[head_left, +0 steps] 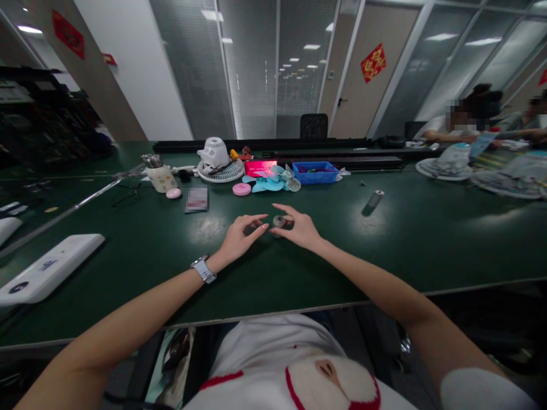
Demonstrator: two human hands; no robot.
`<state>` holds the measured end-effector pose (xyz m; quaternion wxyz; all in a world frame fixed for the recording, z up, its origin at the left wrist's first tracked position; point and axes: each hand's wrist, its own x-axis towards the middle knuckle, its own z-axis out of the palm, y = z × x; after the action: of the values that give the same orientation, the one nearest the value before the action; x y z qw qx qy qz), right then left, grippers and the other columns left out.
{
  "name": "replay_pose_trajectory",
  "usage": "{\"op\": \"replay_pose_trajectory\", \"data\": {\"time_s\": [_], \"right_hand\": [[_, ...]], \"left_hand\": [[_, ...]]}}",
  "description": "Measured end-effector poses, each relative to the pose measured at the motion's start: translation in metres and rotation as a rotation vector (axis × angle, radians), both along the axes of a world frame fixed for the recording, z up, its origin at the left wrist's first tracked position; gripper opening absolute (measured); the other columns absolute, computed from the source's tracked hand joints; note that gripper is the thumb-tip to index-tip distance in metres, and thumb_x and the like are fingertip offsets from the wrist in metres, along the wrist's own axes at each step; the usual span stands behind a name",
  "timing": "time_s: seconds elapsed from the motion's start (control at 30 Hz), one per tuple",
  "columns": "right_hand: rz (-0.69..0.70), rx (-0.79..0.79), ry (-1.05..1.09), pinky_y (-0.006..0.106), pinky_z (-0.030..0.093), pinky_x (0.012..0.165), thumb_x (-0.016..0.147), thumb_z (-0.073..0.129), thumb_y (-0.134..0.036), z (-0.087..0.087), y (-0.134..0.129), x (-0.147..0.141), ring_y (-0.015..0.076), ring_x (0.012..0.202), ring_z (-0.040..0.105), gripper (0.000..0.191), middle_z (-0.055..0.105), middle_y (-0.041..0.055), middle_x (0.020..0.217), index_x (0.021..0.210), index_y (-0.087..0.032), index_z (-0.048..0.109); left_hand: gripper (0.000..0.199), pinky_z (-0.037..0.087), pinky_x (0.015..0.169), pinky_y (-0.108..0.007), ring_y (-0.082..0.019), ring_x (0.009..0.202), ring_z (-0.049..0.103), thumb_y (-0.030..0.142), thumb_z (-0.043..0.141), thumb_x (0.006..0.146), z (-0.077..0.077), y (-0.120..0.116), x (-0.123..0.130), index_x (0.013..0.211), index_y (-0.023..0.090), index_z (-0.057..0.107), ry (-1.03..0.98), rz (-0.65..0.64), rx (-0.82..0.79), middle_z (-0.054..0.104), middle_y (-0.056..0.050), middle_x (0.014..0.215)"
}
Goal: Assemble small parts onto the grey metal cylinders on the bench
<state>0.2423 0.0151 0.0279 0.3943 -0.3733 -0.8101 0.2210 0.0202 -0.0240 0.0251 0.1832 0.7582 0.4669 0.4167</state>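
A small round metal piece (279, 221) with a dark pattern on its top stands near the middle of the green table. Around its right side curve the spread fingers and thumb of my right hand (299, 229); whether they touch it is hard to make out. Just left of the piece, my left hand (240, 236) is open and holds nothing, its thumb and index finger apart and pointing at it. Farther right, a grey metal cylinder (376, 199) stands upright on the table.
Behind my hands are light-blue fan blades (273, 180), a pink disc (241, 189), a blue tray (315, 173) and a white fan part (214, 154). A patterned bottle (161, 175) stands left of them. A white device (53, 267) lies at left. People sit at far right.
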Motion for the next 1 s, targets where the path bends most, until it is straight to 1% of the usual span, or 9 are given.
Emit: {"op": "replay_pose_trajectory", "data": {"time_s": [0.1, 0.23, 0.4, 0.5, 0.57, 0.67, 0.8, 0.9, 1.0], "right_hand": [[0.102, 0.0, -0.046, 0.038, 0.055, 0.091, 0.078, 0.076, -0.044, -0.007, -0.023, -0.023, 0.0221, 0.098, 0.072, 0.075, 0.073, -0.0007, 0.113, 0.145, -0.035, 0.044], [0.073, -0.021, -0.067, 0.039, 0.056, 0.089, 0.077, 0.076, -0.046, -0.01, -0.028, -0.025, 0.0222, 0.095, 0.072, 0.08, 0.071, -0.0001, 0.116, 0.148, -0.035, 0.04], [0.084, -0.046, -0.018, 0.039, 0.055, 0.091, 0.075, 0.078, -0.044, -0.009, -0.028, -0.024, 0.0223, 0.097, 0.072, 0.083, 0.074, -0.0011, 0.108, 0.147, -0.035, 0.04], [0.025, -0.02, 0.012, 0.04, 0.053, 0.094, 0.077, 0.076, -0.043, -0.001, -0.016, -0.01, 0.0227, 0.099, 0.072, 0.08, 0.076, -0.0013, 0.102, 0.148, -0.034, 0.04], [-0.117, 0.011, 0.032, 0.041, 0.054, 0.092, 0.078, 0.075, -0.044, 0.007, 0.003, 0.013, 0.0231, 0.094, 0.073, 0.078, 0.076, 0.0003, 0.1, 0.147, -0.031, 0.041], [-0.48, 0.076, 0.012, 0.044, 0.053, 0.091, 0.076, 0.075, -0.043, 0.016, 0.043, 0.067, 0.0262, 0.093, 0.072, 0.074, 0.076, 0.0045, 0.1, 0.143, -0.026, 0.047], [-0.952, 0.043, -0.11, 0.048, 0.048, 0.096, 0.08, 0.07, -0.034, 0.016, 0.08, 0.144, 0.0311, 0.107, 0.066, 0.06, 0.072, 0.0124, 0.113, 0.137, -0.022, 0.053], [-1.113, -0.111, -0.166, 0.045, 0.044, 0.098, 0.083, 0.068, -0.031, 0.011, 0.088, 0.18, 0.0329, 0.114, 0.061, 0.058, 0.066, 0.0201, 0.123, 0.137, -0.017, 0.053], [-1.132, -0.206, -0.182, 0.045, 0.043, 0.098, 0.081, 0.07, -0.027, 0.009, 0.088, 0.191, 0.034, 0.115, 0.06, 0.056, 0.064, 0.0234, 0.123, 0.133, -0.013, 0.055]], "left_hand": [[0.033, 0.047, 0.09, -0.036, -0.023, 0.107, 0.058, 0.047, 0.059, 0.091, -0.001, -0.002, 0.005, 0.112, 0.027, 0.073, 0.018, -0.056, 0.095, 0.067, -0.006, 0.113], [0.027, 0.046, 0.093, -0.039, -0.023, 0.103, 0.059, 0.047, 0.061, 0.09, 0.001, 0.002, 0.007, 0.096, 0.027, 0.078, 0.033, -0.058, 0.131, 0.069, -0.005, 0.104], [0.027, 0.046, 0.09, -0.039, -0.023, 0.098, 0.061, 0.047, 0.062, 0.089, 0.002, 0.014, -0.005, 0.095, 0.028, 0.079, -0.039, 0.066, 0.113, 0.073, -0.004, 0.1], [0.024, 0.041, 0.096, -0.044, -0.026, 0.104, 0.057, 0.049, 0.064, 0.087, -0.009, 0.017, -0.015, 0.095, 0.032, 0.08, 0.112, 0.124, -0.001, 0.074, -0.004, 0.106], [0.024, 0.037, 0.099, -0.05, -0.031, 0.115, 0.05, 0.053, 0.066, 0.084, -0.018, 0.015, -0.018, 0.094, 0.036, 0.08, 0.245, 0.188, -0.095, 0.07, -0.002, 0.122], [0.029, 0.033, 0.099, -0.056, -0.038, 0.126, 0.037, 0.059, 0.066, 0.081, -0.024, 0.011, -0.018, 0.098, 0.039, 0.079, 0.355, 0.26, -0.148, 0.054, 0.0, 0.145], [0.035, 0.031, 0.1, -0.057, -0.038, 0.129, 0.034, 0.061, 0.059, 0.085, -0.024, 0.011, -0.019, 0.107, 0.04, 0.076, 0.346, 0.251, -0.148, 0.048, -0.003, 0.151], [0.039, 0.03, 0.103, -0.056, -0.034, 0.129, 0.038, 0.059, 0.05, 0.091, -0.025, 0.016, -0.022, 0.115, 0.038, 0.073, 0.267, 0.225, -0.086, 0.056, -0.007, 0.142], [0.041, 0.03, 0.106, -0.052, -0.029, 0.127, 0.044, 0.053, 0.043, 0.096, -0.027, 0.021, -0.023, 0.118, 0.034, 0.072, 0.203, 0.228, -0.05, 0.064, -0.008, 0.13]]}}
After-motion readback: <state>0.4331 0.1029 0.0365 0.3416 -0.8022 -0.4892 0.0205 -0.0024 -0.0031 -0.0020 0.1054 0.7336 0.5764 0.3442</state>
